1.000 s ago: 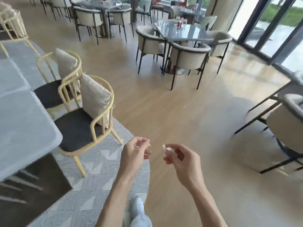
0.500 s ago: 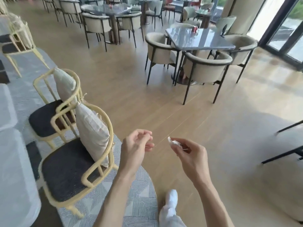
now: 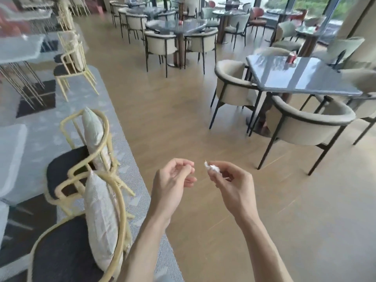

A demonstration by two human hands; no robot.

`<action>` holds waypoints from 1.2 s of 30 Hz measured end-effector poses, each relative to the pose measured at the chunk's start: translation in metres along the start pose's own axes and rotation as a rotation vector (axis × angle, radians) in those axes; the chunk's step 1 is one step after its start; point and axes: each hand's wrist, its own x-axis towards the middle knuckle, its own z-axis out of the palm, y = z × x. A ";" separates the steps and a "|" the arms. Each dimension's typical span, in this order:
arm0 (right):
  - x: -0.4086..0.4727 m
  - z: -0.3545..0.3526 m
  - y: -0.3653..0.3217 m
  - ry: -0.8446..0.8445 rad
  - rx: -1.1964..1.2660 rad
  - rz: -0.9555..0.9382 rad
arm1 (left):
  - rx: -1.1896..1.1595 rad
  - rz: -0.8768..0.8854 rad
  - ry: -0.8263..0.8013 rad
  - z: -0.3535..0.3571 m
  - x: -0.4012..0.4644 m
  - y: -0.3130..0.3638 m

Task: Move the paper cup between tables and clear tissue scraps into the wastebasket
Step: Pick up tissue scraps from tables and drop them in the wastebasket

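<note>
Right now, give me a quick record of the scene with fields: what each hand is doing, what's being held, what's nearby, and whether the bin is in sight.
left hand: fingers loosely curled, holding nothing visible
right hand: pinches a tissue scrap at the fingertips
hands: apart, raised over the wood floor
left of hands: yellow chair with a cushion, on a patterned rug
right of hands: grey table with beige chairs around it
on table: small red item, too blurred to identify
wastebasket: not in view
paper cup: not in view
</note>
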 end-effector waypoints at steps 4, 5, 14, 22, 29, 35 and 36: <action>0.074 0.014 0.014 -0.090 -0.023 -0.011 | -0.014 -0.024 0.069 0.015 0.071 -0.005; 0.094 0.018 0.018 -0.100 -0.037 -0.007 | -0.019 -0.032 0.089 0.018 0.091 -0.007; 0.310 0.057 0.057 -0.033 -0.136 0.002 | -0.164 -0.114 0.100 0.061 0.323 -0.014; 0.511 0.132 0.029 0.034 -0.115 -0.079 | -0.207 -0.071 0.115 0.058 0.512 0.035; 0.638 0.244 0.038 -0.128 -0.025 -0.069 | -0.186 -0.014 0.244 0.017 0.647 0.053; 0.777 0.353 0.044 -0.216 0.058 -0.076 | -0.119 -0.007 0.407 -0.036 0.790 0.052; 0.803 0.373 0.041 -0.231 0.069 -0.077 | -0.105 -0.003 0.433 -0.044 0.818 0.056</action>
